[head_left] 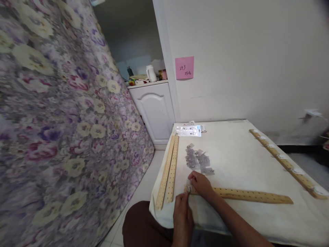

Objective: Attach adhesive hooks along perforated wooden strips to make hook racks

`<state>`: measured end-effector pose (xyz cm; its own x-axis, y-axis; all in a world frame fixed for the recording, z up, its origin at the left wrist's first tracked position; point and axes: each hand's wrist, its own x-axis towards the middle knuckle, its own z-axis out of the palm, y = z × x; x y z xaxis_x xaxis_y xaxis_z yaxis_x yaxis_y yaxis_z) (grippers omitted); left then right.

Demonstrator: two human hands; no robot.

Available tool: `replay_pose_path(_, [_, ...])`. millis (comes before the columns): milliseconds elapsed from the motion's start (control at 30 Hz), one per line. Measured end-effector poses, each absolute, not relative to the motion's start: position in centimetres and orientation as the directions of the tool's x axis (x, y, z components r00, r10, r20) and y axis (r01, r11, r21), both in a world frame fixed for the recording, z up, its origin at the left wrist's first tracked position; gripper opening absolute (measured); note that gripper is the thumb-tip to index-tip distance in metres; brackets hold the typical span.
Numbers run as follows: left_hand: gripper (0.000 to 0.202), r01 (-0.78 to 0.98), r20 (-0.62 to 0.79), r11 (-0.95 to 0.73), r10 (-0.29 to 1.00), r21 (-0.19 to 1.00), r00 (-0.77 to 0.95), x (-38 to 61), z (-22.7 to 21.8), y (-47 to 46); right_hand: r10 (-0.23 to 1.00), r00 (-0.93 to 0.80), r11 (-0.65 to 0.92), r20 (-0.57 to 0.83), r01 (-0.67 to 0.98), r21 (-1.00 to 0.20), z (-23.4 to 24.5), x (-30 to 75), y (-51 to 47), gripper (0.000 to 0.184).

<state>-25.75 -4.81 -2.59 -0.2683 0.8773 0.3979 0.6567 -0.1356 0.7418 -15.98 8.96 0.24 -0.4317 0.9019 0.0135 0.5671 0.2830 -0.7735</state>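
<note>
Both hands meet over the left end of a long wooden strip with rows of holes (253,195), which lies across the near part of the table. Between my fingertips is a small clear plastic piece (189,186) with a shiny bit on it; its exact kind is too small to tell. My right hand (202,184) pinches at its upper side from above the strip. My left hand (183,208) is closed at its lower side, with the thumb and forefinger together by the strip's end. Just beyond lies a pile of small clear packets (197,158) with tiny contents.
Two more holed strips (172,168) lie along the table's left side. Another strip (279,156) bearing several white round pieces lies along the right edge. A clear blister pack (189,130) rests at the back of the cloth-covered table (231,151). A floral curtain (77,137) hangs left.
</note>
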Motion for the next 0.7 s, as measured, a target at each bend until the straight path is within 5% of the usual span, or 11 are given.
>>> replay_pose_path(700, [0.053, 0.714, 0.423, -0.139, 0.874, 0.686, -0.237, -25.85, -3.3, -4.75, 0.867, -0.496, 0.246, -0.036, 0.49, -0.836, 0.03, -15.59, 9.3, 0.02])
